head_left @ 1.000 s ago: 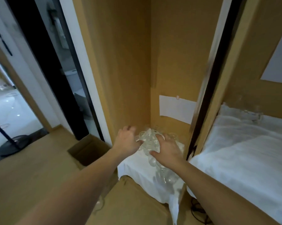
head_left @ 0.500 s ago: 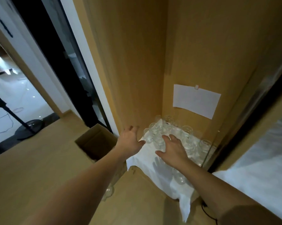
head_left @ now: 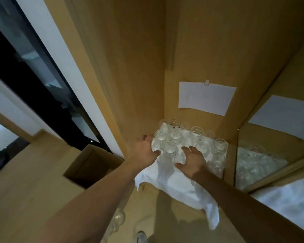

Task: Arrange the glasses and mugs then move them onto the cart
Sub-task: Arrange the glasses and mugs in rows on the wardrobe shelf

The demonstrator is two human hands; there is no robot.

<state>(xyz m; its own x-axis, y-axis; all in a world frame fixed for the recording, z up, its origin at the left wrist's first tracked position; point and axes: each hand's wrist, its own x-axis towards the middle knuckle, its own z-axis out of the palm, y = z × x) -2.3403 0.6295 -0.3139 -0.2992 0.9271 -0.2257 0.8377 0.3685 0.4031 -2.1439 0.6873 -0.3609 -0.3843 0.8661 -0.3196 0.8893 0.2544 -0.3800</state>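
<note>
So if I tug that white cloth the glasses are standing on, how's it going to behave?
The white cloth is probably floppy: its front edge droops in folds off the surface. Pulled, it would likely bunch or slide rather than move as a sheet. The clear glasses on it stand close together, so a tug could well knock them together or tip some, and thin glass may break.

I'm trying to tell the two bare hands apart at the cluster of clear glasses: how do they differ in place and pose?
The left hand sits at the left edge of the cluster of clear glasses, next to the wooden side wall, fingers curled; whether it grips a glass I cannot tell. The right hand lies nearer the cluster's front middle, fingers spread over the glasses. Both reach over the white cloth beneath the glasses.
</note>
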